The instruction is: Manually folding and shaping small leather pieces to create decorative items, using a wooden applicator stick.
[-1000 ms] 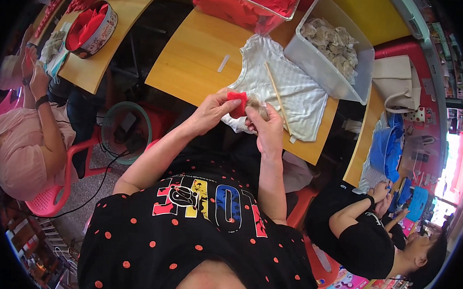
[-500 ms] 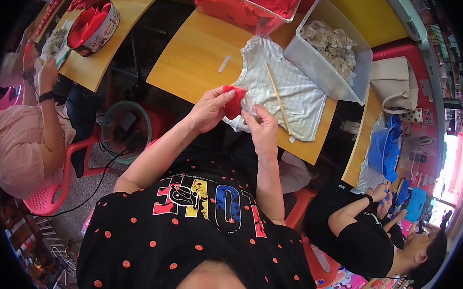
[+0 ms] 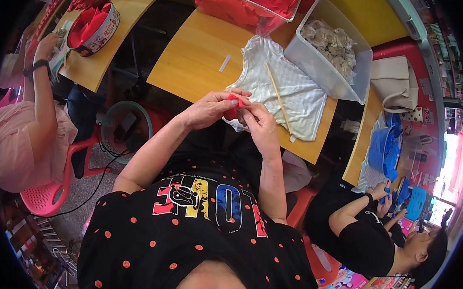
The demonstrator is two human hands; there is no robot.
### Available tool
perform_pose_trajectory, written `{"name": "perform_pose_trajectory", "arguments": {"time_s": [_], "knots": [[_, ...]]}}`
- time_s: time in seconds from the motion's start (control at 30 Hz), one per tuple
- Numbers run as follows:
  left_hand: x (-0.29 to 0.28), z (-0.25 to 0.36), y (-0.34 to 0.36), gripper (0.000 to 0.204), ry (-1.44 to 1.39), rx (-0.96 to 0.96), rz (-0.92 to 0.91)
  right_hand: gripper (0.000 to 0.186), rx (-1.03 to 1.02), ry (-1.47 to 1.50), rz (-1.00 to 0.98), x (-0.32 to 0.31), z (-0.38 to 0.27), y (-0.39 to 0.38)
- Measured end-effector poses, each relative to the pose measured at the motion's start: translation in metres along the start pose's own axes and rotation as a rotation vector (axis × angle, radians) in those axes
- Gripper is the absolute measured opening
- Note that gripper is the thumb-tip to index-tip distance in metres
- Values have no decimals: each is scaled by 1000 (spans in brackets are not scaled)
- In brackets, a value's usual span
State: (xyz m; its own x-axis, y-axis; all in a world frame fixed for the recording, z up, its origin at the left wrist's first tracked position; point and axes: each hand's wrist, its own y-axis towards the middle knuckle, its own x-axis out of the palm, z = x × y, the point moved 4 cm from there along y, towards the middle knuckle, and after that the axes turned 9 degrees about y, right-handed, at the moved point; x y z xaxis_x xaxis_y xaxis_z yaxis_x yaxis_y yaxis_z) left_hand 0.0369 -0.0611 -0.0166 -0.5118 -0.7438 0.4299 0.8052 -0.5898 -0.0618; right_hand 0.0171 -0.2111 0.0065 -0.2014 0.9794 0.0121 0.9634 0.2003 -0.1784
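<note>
Both my hands meet just over a white cotton garment on the wooden table. My left hand is curled around a small red fabric piece, fingers extending over its top. My right hand is closed in a pinch beside that piece; what it grips is mostly hidden. A thin wooden stick lies across the garment, and a short white strip lies to the garment's left.
A tub of red pieces and a bin of beige bundles stand at the back. A co-worker sits left by a red-filled tin; another works right near blue material. A basket sits lower left.
My left fingers have folded over the red piece, and the translucent tan bit seen earlier is now hidden. The left co-worker's hand has moved up toward the tin.
</note>
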Motion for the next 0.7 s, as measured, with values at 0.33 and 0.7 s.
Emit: {"name": "perform_pose_trajectory", "arguments": {"time_s": [0.33,0.7], "knots": [[3,-4,-1,31,58,-29,-18,17,-130,-483,-253,6,-14,-1],[-13,-13,-6,28,-264,-110,280,16,-43,124,-65,7,7,0]]}}
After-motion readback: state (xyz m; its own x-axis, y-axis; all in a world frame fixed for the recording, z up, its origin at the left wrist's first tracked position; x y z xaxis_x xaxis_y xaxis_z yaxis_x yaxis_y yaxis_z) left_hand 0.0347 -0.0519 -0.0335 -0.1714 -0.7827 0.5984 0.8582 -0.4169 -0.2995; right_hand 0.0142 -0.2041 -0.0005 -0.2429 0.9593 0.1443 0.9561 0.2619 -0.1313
